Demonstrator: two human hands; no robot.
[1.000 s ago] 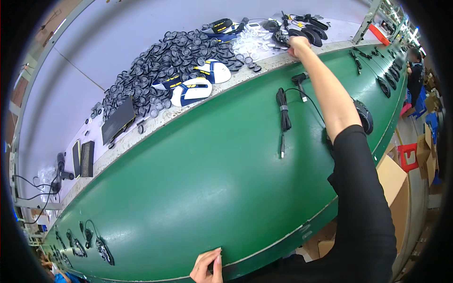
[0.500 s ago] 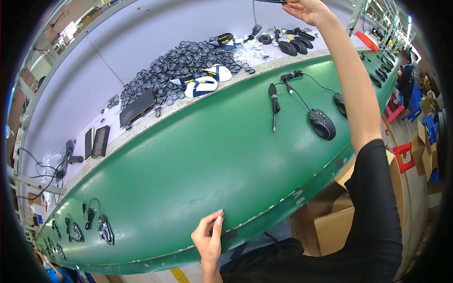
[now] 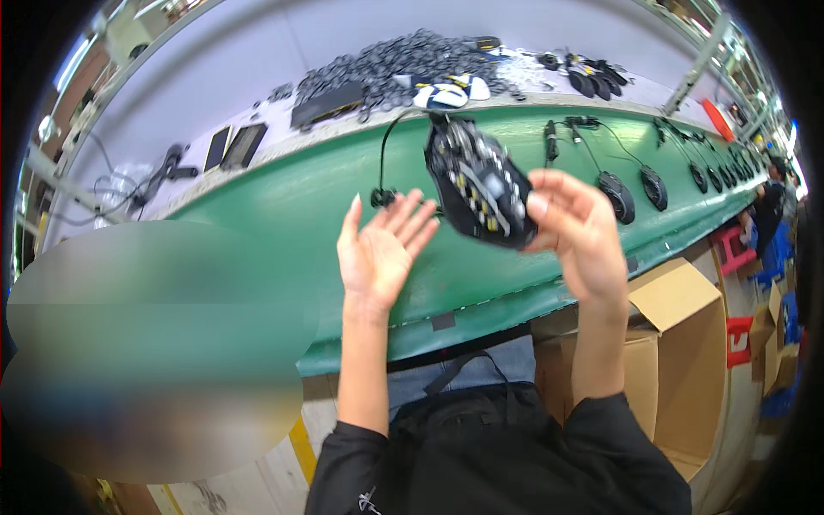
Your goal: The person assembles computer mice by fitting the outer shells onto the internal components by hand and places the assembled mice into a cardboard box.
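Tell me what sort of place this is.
Probably an electronics assembly line: a long green conveyor belt carries a row of wired computer mice, loose parts are heaped on the bench behind, and the right hand holds an opened mouse.

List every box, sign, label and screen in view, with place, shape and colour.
Open cardboard box: on the floor right of the person, brown, flaps up.
Two dark flat panels: far grey bench, upper left, rectangular, screen-like.
Black flat slab: on the bench by the cable pile.
Red stool-like object: far right.
No readable signs.
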